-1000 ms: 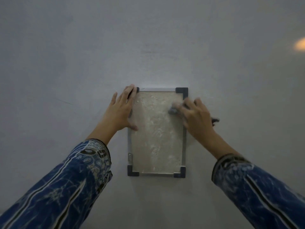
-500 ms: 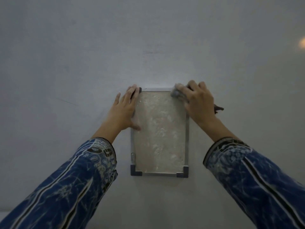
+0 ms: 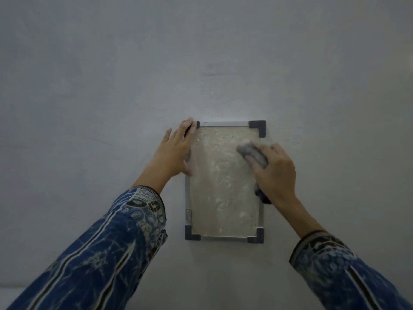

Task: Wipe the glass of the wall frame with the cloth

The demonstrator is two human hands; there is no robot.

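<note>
A small upright wall frame [image 3: 225, 238] with a silver rim and dark corner pieces hangs on a grey wall. Its glass [image 3: 221, 189] is streaked with whitish smears. My left hand [image 3: 176, 151] lies flat on the frame's upper left edge, fingers spread and covering that corner. My right hand [image 3: 273, 173] presses a grey cloth [image 3: 252, 154] against the upper right part of the glass. A dark end of the cloth hangs out below my palm at the frame's right edge.
The bare grey wall [image 3: 201, 63] fills the view all around the frame. My two blue patterned sleeves reach in from the bottom corners. A pale strip shows at the bottom left edge.
My right hand with the cloth went up to the top right corner, then came down and left onto the upper right glass. The left hand stayed on the left edge.
</note>
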